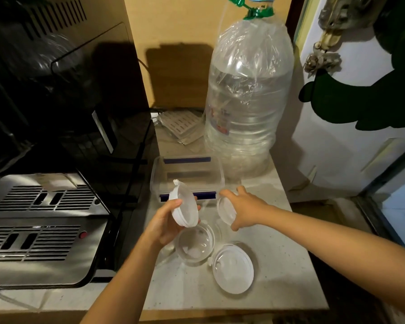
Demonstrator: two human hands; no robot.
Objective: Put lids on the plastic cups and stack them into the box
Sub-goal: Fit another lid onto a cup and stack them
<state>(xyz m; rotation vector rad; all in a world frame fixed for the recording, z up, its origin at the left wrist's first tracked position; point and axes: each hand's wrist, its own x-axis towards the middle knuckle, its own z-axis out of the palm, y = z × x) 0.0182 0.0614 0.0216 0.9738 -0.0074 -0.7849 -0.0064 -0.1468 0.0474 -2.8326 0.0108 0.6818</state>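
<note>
My left hand (165,223) holds a clear plastic cup with a white lid (185,206), tilted on its side above the counter. My right hand (242,208) grips a second clear cup (226,210) from above, just in front of the box. The clear plastic box (187,175), with blue clips, stands open behind both hands and looks empty. On the counter below my left hand sits an open clear cup (195,245). A translucent lid (233,268) lies flat to its right.
A large clear water bottle (248,94) with a green cap stands behind the box on the right. A black and steel appliance (40,220) fills the left side. The stone counter (278,277) ends at a front edge near me; a white wall with green decals rises on the right.
</note>
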